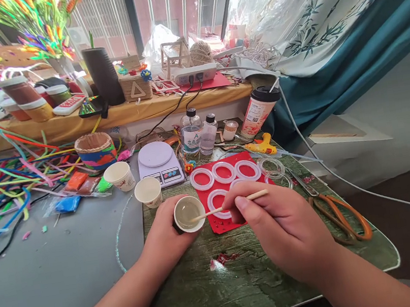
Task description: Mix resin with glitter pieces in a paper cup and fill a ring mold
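My left hand is wrapped around a paper cup that holds a cloudy, pale liquid. Between the thumb and fingers of my right hand is a thin wooden stick, its far tip dipping into the liquid. Behind my right hand lies a red sheet bearing several translucent ring-shaped molds, some partly covered by the hand. Two more paper cups stand behind my left hand. A lilac kitchen scale sits just beyond them.
Two clear bottles stand behind the red sheet. A yellow glue gun and a lidded drink cup are at the back right. Orange-handled scissors lie right of my right hand. Colourful pipe cleaners spread over the left side.
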Available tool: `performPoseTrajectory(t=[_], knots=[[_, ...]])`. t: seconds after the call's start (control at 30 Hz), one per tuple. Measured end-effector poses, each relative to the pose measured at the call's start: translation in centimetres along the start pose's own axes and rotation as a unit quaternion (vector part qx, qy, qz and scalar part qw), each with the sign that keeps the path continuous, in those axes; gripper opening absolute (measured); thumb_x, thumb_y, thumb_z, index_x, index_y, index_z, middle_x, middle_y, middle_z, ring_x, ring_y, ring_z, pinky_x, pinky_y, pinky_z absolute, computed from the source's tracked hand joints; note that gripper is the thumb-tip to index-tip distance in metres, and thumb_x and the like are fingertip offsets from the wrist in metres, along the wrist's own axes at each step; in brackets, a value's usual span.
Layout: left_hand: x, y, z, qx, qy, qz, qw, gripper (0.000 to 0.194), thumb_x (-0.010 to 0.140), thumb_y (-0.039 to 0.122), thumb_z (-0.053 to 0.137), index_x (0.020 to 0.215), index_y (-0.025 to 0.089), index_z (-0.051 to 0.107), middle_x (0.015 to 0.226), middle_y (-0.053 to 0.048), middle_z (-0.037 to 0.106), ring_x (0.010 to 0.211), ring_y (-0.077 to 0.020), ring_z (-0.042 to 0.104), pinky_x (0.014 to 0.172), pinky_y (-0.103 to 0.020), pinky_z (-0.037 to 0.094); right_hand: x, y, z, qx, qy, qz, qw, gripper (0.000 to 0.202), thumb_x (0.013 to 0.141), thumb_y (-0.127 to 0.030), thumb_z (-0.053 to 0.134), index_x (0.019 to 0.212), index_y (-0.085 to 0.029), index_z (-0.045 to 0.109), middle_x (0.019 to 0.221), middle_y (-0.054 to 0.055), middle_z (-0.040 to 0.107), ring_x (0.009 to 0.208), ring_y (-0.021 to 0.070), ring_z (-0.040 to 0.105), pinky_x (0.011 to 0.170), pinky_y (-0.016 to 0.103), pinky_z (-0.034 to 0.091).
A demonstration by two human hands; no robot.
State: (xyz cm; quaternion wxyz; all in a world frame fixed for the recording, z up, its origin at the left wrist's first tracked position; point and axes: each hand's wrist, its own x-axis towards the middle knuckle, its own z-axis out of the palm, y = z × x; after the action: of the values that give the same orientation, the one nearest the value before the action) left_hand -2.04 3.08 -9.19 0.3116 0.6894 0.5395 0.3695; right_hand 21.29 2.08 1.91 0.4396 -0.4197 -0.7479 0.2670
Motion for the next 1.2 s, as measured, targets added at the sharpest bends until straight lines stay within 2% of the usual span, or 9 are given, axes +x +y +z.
performPoseTrajectory(t=[0.27,0.57,0.93,1.07,1.2], knots=[[0.0,0.26,0.0,-0.006,-0.003,-0.001,1.0,0.048,0.085,0.028,0.083,0.131,0.029,0.07,0.133,-0.007,0.078,0.123,-0.0322,0.073,0.108,-0.05,0.059,0.61,0.21,-0.11,-0.006,-0.012,-0.006,1.0,0.027,0.107,-0.019,0.05,0.094,-0.024,0.073,0.078,-0.002,0.074,0.071,0.0144,0.071,0.065,0.026,0.054],[0.03,0.38,-0.01,-0.019,-0.009,-0.009,1.0,0.049,0.084,0.026,0.083,0.131,0.029,0.07,0.134,-0.008,0.077,0.125,-0.0333,0.073,0.11,-0.054,0.059,0.35,0.52,-0.11,0.016,-0.019,0.022,0.999,0.027,0.108,-0.022,0.051,0.096,-0.023,0.076,0.078,0.0,0.075,0.071,0.0178,0.072,0.067,0.03,0.056],[-0.04,0.48,-0.11,-0.011,-0.003,-0.01,1.0,0.049,0.084,0.026,0.083,0.131,0.029,0.07,0.133,-0.007,0.077,0.124,-0.0328,0.073,0.108,-0.051,0.06,0.36,0.32,-0.02,0.04,0.006,0.026,0.999,0.026,0.11,-0.023,0.052,0.097,-0.025,0.075,0.079,-0.001,0.073,0.072,0.0164,0.069,0.065,0.027,0.054],[-0.08,0.42,-0.07,-0.008,-0.004,-0.007,1.0,0.049,0.085,0.026,0.083,0.132,0.03,0.069,0.133,-0.006,0.077,0.124,-0.0323,0.073,0.108,-0.051,0.059,0.28,0.13,-0.09,0.033,-0.022,0.017,0.999,0.027,0.108,-0.021,0.05,0.095,-0.024,0.074,0.076,-0.001,0.072,0.07,0.0164,0.069,0.064,0.028,0.054],[-0.01,0.38,-0.04,-0.009,-0.008,-0.007,1.0,0.049,0.085,0.026,0.084,0.132,0.03,0.07,0.134,-0.006,0.077,0.125,-0.0327,0.073,0.108,-0.051,0.059,0.2,0.25,0.0,0.033,-0.014,0.025,0.999,0.027,0.109,-0.022,0.052,0.097,-0.024,0.075,0.076,-0.001,0.073,0.071,0.0173,0.071,0.064,0.029,0.055]])
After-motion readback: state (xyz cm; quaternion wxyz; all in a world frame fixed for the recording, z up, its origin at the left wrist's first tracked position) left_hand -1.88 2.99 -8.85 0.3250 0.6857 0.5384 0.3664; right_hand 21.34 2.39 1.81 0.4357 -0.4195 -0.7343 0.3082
